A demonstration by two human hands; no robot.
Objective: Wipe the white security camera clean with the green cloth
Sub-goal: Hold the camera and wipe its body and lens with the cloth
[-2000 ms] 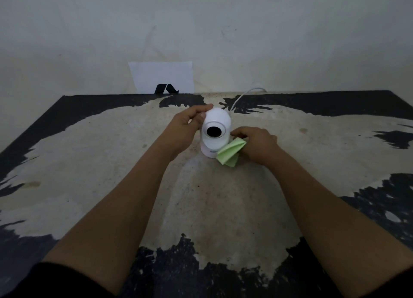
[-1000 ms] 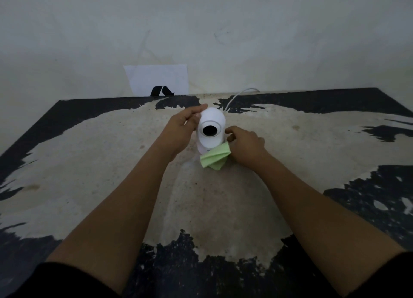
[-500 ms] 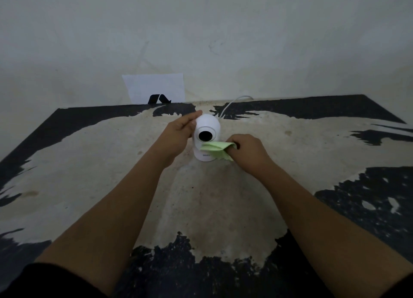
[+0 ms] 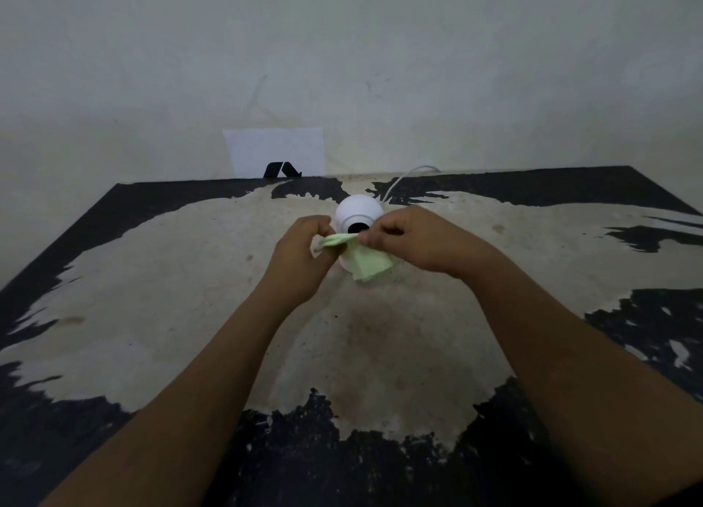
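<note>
Our left hand (image 4: pixel 300 257) and right hand (image 4: pixel 412 240) both pinch green cloth (image 4: pixel 363 257), fingers closed on it. Cloth stretched between fingertips, loose end hanging below right fingers. White security camera (image 4: pixel 357 211) stands just behind fingers, on worn table (image 4: pixel 152 278).

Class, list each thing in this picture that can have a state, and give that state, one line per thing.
security camera: upright on the table, lens facing the person, lower part hidden by the cloth.
green cloth: pinched in both hands, part hanging in front of the camera.
left hand: closed on the cloth.
right hand: closed on the cloth.
white cable: runs from behind the camera towards the wall.
</note>
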